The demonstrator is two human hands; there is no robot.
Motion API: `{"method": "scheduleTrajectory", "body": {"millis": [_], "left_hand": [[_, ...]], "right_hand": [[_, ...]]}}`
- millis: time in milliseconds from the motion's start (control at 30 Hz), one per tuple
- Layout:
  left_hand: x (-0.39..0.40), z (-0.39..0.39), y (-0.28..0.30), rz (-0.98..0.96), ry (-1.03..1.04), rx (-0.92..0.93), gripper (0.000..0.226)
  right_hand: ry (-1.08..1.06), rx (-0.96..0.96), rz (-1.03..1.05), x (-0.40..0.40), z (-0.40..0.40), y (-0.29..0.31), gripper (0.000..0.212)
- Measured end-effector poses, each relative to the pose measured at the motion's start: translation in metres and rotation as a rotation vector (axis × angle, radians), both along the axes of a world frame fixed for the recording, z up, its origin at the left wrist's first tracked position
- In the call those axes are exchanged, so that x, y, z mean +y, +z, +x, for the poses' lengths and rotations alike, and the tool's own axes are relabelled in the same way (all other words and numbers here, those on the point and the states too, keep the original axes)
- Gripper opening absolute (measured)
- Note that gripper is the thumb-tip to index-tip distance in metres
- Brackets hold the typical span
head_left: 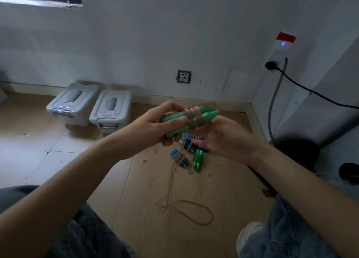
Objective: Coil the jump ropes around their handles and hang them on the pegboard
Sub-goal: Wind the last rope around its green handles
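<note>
Green handles [175, 124] gripped in my left hand [159, 125], rope [192, 116] half coiled; right hand [223, 139] fingers loose underneath, rest trailing to the floor [136, 180].

Wooden floor [136, 180]: storage boxes [93, 107], rope handles [197, 158].

Both forearms are bare from the lower frame edges up to the wrists, with no sleeve, watch or band showing on either. The left hand [165, 121] and right hand [225, 139] wear no gloves or rings that can be made out. The legs are in blue-grey denim jeans [295, 236], faded and slightly mottled, with a seam line running down the right leg. A white shoe [250, 232] with a rounded toe shows beside the right trouser leg; its details are blurred.
</note>
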State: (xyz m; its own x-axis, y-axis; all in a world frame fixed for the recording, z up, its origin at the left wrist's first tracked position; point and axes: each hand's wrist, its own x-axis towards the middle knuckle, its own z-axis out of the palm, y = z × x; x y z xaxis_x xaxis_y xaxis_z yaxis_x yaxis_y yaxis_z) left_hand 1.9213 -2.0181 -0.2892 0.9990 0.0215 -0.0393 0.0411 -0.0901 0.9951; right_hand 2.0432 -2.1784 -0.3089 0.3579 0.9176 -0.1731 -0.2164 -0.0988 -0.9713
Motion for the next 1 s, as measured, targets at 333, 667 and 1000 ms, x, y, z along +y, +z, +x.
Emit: {"method": "scheduleTrajectory", "body": {"millis": [333, 667, 1000], "left_hand": [[-0.003, 0.006, -0.002, -0.299, 0.118, 0.027, 0.035], [0.009, 0.019, -0.026, 0.542, 0.505, -0.009, 0.017], [-0.016, 0.007, -0.041, 0.921, -0.092, 0.133, 0.016]], "right_hand": [[-0.231, -0.52, 0.039, 0.008, -0.011, -0.001, 0.016], [0.172, -0.14, -0.173, -0.001, -0.004, 0.005, 0.021], [0.077, -0.083, -0.237, -0.003, 0.004, 0.011, 0.027]]}}
